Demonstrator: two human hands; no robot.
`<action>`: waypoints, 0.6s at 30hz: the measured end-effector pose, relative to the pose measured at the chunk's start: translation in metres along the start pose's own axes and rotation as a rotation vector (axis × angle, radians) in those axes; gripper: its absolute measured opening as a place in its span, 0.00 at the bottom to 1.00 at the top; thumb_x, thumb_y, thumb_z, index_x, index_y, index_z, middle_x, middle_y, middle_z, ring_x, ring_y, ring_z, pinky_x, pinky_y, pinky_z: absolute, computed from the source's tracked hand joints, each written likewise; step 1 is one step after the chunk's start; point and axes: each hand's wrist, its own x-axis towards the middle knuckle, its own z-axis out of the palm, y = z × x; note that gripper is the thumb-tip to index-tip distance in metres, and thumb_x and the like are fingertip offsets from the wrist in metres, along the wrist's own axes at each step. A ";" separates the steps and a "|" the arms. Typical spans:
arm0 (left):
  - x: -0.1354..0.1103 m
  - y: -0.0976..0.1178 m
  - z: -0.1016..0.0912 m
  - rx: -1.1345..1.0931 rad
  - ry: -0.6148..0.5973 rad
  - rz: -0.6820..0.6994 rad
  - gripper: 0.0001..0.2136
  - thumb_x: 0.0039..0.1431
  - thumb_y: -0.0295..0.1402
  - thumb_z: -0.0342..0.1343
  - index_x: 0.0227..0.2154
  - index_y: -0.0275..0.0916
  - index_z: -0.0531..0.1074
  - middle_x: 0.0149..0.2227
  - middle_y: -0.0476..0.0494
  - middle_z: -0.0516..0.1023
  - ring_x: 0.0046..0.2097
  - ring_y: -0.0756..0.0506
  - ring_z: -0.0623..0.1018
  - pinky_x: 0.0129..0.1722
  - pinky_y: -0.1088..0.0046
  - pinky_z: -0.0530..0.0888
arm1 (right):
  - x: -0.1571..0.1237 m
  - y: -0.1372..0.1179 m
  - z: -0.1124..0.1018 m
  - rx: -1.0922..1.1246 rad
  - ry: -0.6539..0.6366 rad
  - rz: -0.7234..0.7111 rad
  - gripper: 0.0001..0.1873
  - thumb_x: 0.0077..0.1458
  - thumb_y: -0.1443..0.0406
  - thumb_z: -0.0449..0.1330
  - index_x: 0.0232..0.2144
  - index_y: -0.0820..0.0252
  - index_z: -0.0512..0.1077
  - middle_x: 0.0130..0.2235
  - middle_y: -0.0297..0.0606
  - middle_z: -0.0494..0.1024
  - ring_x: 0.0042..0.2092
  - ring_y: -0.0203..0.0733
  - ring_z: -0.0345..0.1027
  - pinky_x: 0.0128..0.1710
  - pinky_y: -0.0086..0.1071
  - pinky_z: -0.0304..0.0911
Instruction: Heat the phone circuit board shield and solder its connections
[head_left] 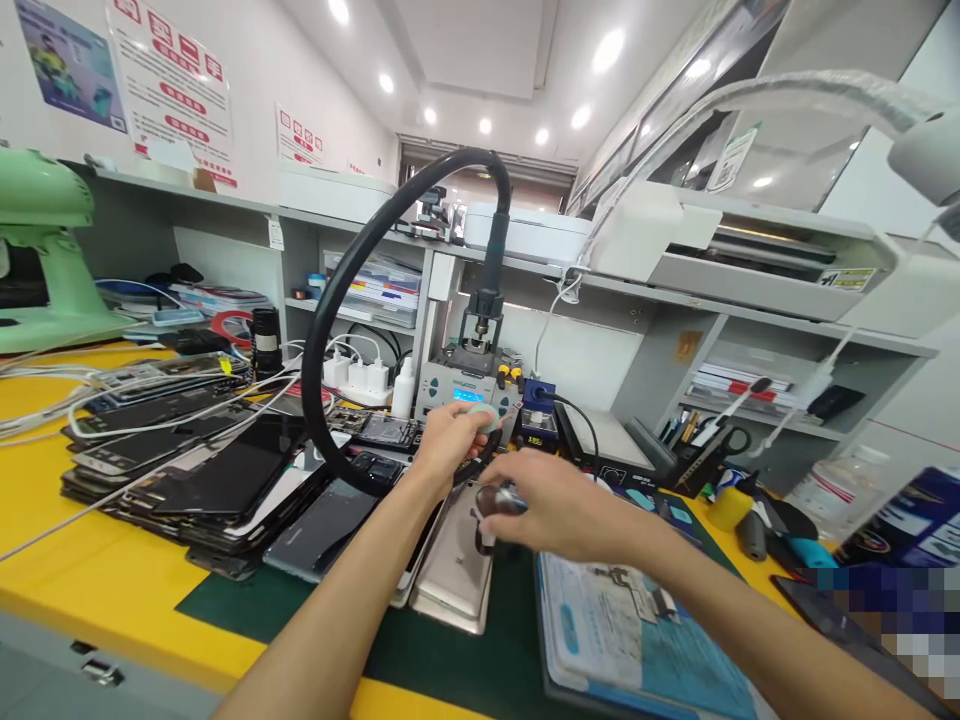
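Observation:
My left hand (448,440) is raised over the bench with its fingers closed on a small pale green round object (489,418). Just below and to the right, my right hand (559,510) is closed on a small dark shiny object (496,500), held over a gold phone (457,575) that lies back-up on the dark green mat (465,650). Both hands hover close together in front of a grey hot-air station (465,385) with a thick black hose (341,300) looping above.
Several phones and screens (187,470) are stacked at the left on the yellow bench (60,570), with white cables across them. A blue work pad (630,640) with small parts lies at the right. Tools, a holder with scissors (712,450) and shelves stand behind.

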 end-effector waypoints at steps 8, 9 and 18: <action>-0.004 0.000 0.006 0.017 -0.008 -0.017 0.15 0.69 0.40 0.62 0.52 0.36 0.74 0.51 0.40 0.79 0.47 0.43 0.81 0.47 0.59 0.82 | -0.013 0.031 -0.004 -0.002 -0.082 0.084 0.13 0.60 0.59 0.64 0.45 0.58 0.78 0.43 0.42 0.82 0.42 0.49 0.75 0.38 0.36 0.62; -0.005 0.000 0.007 0.019 -0.007 -0.019 0.15 0.69 0.40 0.62 0.53 0.36 0.74 0.51 0.40 0.79 0.48 0.43 0.81 0.47 0.59 0.82 | -0.013 0.032 -0.001 -0.009 -0.085 0.082 0.13 0.60 0.59 0.64 0.46 0.58 0.78 0.44 0.42 0.83 0.43 0.50 0.75 0.38 0.36 0.62; -0.006 0.000 0.006 0.018 0.006 -0.010 0.14 0.69 0.39 0.62 0.50 0.36 0.75 0.48 0.41 0.80 0.44 0.45 0.81 0.43 0.63 0.82 | -0.013 0.032 0.012 -0.148 -0.094 0.082 0.17 0.62 0.68 0.58 0.51 0.67 0.78 0.55 0.58 0.81 0.55 0.61 0.75 0.48 0.43 0.64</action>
